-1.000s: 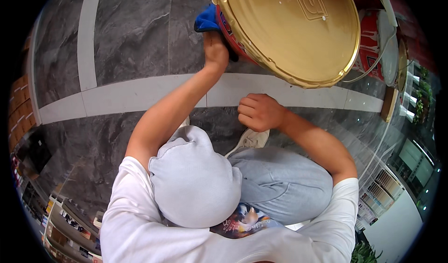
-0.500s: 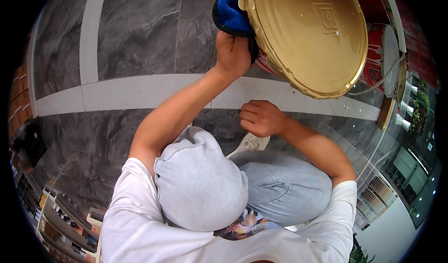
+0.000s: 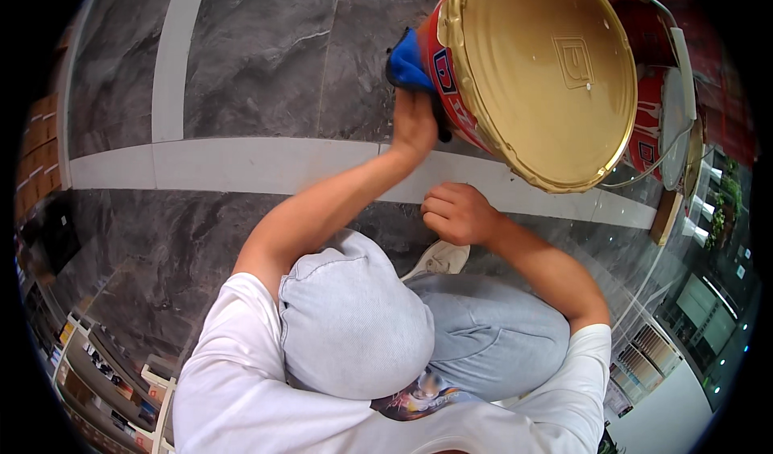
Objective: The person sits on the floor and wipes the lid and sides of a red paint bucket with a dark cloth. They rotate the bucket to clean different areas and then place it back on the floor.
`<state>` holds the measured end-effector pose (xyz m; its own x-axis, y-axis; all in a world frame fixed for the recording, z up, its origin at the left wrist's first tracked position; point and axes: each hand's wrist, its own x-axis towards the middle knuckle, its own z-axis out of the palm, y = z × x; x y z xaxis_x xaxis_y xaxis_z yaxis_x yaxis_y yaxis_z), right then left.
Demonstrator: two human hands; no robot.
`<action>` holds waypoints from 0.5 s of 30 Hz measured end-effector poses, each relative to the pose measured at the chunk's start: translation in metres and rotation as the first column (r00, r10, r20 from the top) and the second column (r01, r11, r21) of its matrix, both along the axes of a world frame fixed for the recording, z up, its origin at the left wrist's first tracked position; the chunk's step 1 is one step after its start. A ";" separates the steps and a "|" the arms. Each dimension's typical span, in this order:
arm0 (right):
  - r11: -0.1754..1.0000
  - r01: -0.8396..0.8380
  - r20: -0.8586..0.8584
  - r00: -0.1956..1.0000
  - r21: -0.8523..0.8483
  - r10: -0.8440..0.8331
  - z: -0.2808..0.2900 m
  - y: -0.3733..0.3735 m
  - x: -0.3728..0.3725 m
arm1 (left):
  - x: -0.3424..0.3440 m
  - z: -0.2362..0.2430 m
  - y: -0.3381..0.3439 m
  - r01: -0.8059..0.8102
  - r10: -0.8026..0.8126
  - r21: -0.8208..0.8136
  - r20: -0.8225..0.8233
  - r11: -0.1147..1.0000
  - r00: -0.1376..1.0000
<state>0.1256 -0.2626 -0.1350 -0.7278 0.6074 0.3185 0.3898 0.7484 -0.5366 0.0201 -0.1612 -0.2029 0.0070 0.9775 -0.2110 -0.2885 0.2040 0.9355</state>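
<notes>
A large red bucket (image 3: 452,92) with a dented-edged gold lid (image 3: 555,92) stands ahead of me, slightly right of centre. My left hand (image 3: 415,124) holds a blue cloth (image 3: 409,63) with a dark edge against the bucket's left side. The cloth and the bucket hide most of that hand's fingers. Below the bucket and apart from it, my right hand (image 3: 459,212) is curled into a fist, and nothing shows in it.
More red buckets stand behind at the right, one with a pale grey lid (image 3: 675,124). A wire handle with a white grip (image 3: 684,72) hangs beside them. A white strip (image 3: 241,163) crosses the dark tiled floor. Shelving (image 3: 101,381) is at lower left, stacked boxes (image 3: 39,144) at far left.
The view has shifted a little. My left hand and the cloth are lower on the bucket's side, uncovering more of its red wall near the lid. My right hand stays in a fist.
</notes>
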 end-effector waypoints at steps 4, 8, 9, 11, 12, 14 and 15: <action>1.000 0.012 0.019 1.000 0.018 -0.012 0.001 -0.002 -0.002 | 0.003 -0.009 -0.022 0.170 -0.063 0.439 -0.247 0.882 0.967; 1.000 0.013 0.003 1.000 -0.001 -0.013 0.004 0.002 -0.003 | -0.003 0.003 0.017 0.062 0.005 0.545 -0.120 0.836 0.993; 1.000 0.024 -0.010 1.000 -0.009 -0.024 0.004 0.001 -0.002 | -0.004 0.017 0.035 0.046 -0.052 0.474 0.000 0.880 0.999; 1.000 0.020 0.007 1.000 -0.019 -0.019 0.008 0.001 -0.003 | -0.012 0.024 0.066 0.057 -0.116 0.312 0.173 0.948 0.978; 1.000 0.011 0.007 1.000 -0.017 -0.011 0.009 0.003 -0.003 | -0.015 0.021 0.083 0.080 -0.133 0.233 0.223 0.969 0.966; 0.999 0.019 0.028 0.999 -0.035 -0.018 0.006 0.000 -0.002 | -0.019 0.005 0.089 0.155 -0.147 0.200 -0.057 0.967 0.988; 0.999 0.019 0.042 0.999 -0.040 -0.017 0.006 0.002 -0.003 | -0.019 -0.020 0.084 0.146 -0.131 0.154 -0.100 0.977 0.986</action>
<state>0.1229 -0.2603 -0.1289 -0.7288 0.6323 0.2628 0.4257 0.7190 -0.5494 0.0009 -0.0769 -0.2227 0.1331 0.9894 -0.0576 -0.1824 0.0816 0.9798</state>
